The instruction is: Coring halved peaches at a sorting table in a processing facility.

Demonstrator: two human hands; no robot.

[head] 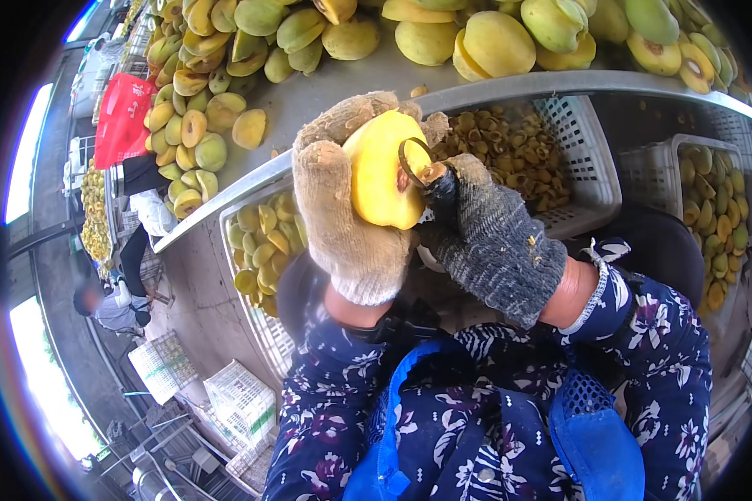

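My left hand point(344, 206), in a beige knit glove, cups a halved yellow peach point(376, 175) with its cut face turned to the right. In a dark grey knit glove, my right hand point(495, 232) grips a coring tool point(418, 164) with a looped metal blade and a dark-wrapped handle. The loop touches the cut face beside the reddish pit hollow. Both hands are in front of the metal table's rim point(539, 81). Below them, a white crate point(586, 156) holds many scooped-out brown pit pieces point(507, 150).
Halved peaches point(498, 44) are heaped along the metal table point(326, 87). Crates of peach halves stand at left point(266, 244) and right point(714, 213). A red bag point(124, 119) lies at the far left. Another person point(116, 304) sits beyond, near stacked white crates point(241, 401).
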